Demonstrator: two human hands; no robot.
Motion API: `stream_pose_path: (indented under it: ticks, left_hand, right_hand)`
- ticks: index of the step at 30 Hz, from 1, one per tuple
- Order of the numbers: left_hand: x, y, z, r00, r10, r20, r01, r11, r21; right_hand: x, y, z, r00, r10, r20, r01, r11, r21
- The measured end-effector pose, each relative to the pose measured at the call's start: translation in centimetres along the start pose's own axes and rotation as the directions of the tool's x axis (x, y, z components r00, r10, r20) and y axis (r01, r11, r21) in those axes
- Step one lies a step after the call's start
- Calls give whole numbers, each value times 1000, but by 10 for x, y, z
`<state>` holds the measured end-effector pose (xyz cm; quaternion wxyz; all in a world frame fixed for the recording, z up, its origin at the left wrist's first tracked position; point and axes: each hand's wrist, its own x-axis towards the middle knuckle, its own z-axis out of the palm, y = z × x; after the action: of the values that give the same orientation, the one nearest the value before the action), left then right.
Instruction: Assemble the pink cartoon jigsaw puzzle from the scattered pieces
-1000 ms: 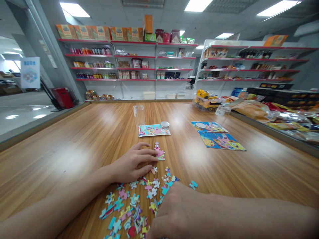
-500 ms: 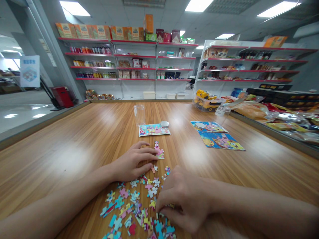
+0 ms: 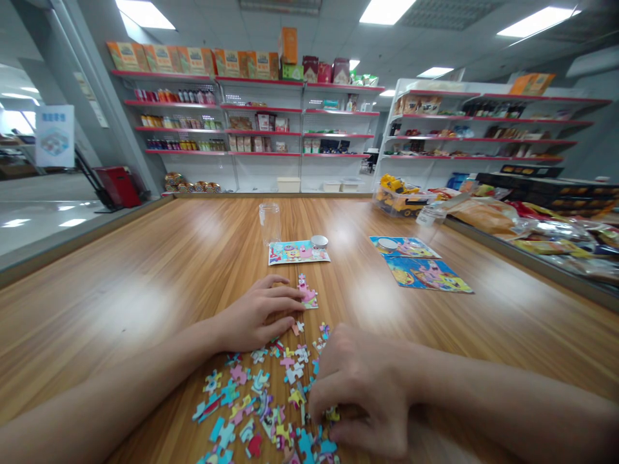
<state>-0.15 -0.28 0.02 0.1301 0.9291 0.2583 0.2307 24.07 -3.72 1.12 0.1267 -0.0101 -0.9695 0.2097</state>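
Note:
My left hand [image 3: 258, 316] lies flat on the wooden table [image 3: 145, 277], fingertips touching a small joined cluster of pink puzzle pieces [image 3: 307, 293]. My right hand [image 3: 362, 386] is curled over the near right part of a scatter of several loose puzzle pieces [image 3: 256, 406], its fingers pinched on a small piece [image 3: 332, 414]. A finished picture card [image 3: 298, 252] lies farther back, with a silver lid [image 3: 319, 241] on its corner and a clear jar [image 3: 269, 223] behind it.
Two more puzzle pictures [image 3: 420, 264] lie at the right, one bearing a round lid [image 3: 387, 243]. A box with a yellow toy truck [image 3: 402, 196] and bagged goods [image 3: 522, 225] line the right edge. Store shelves [image 3: 290, 129] stand behind the table.
My right hand moved forward and left across the loose pieces, then curled its fingers down on a piece. My left hand stayed by the pink cluster.

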Motion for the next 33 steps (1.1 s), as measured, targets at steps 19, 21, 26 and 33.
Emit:
stream_pose_path:
  ticks: [19, 21, 26, 33]
  left_hand:
    - [1, -11, -5, 969, -231, -92, 166, 877, -451]
    - [-1, -20, -4, 917, -377, -134, 225, 764, -605]
    - [-1, -41, 1, 783, -607, -140, 207, 466, -860]
    - [7, -45, 4, 795, -596, -112, 245, 485, -840]
  right_hand:
    - [6, 32, 0, 802, 150, -578, -213, 976, -44]
    - [3, 53, -8, 687, 294, -664, -380, 925, 17]
    - [3, 75, -14, 669, 397, -628, -468, 882, 59]
    - [26, 11, 7, 947, 81, -312, -132, 980, -147]
